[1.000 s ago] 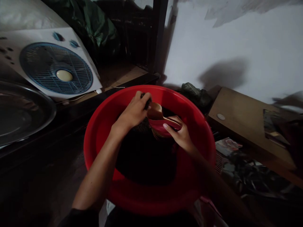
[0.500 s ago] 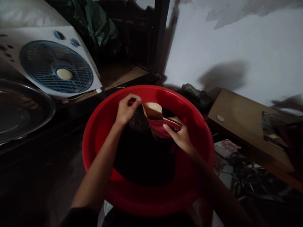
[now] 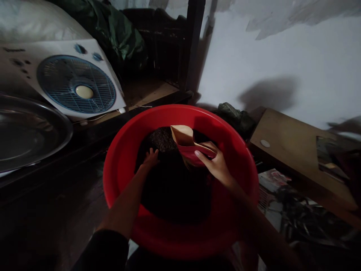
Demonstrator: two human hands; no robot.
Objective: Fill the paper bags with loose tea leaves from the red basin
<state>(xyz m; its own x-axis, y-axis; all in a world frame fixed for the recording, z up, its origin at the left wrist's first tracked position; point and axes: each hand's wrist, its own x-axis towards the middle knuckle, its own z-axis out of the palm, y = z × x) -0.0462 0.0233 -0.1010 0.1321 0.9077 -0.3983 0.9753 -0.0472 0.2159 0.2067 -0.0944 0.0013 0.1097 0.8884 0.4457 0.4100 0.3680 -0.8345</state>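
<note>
A large red plastic basin (image 3: pixel 118 158) holds a heap of dark, loose, grainy material (image 3: pixel 161 138); most of the heap lies in shadow, so I cannot tell its kind. My right hand (image 3: pixel 216 162) grips a red paper bag (image 3: pixel 190 152) by its side, thumb in front. The bag's mouth gapes upward and shows a tan inner lining; its inside bottom is hidden. Low over the left of the heap, my left hand (image 3: pixel 150 159) has its fingers apart and nothing visible in them. Whether its fingertips touch the material is unclear.
A white box fan (image 3: pixel 81 82) and a metal bowl (image 3: pixel 36 131) stand at the left. Behind them lies a dark green bundle (image 3: pixel 118 41). On the right is a wooden board (image 3: pixel 287 139) with a small white disc (image 3: pixel 265 143), above tangled dark clutter (image 3: pixel 304 210).
My left hand has let go of the bag's rim area and dropped down and slightly left toward the dark heap, its fingers spreading. My right hand keeps the bag nearly still.
</note>
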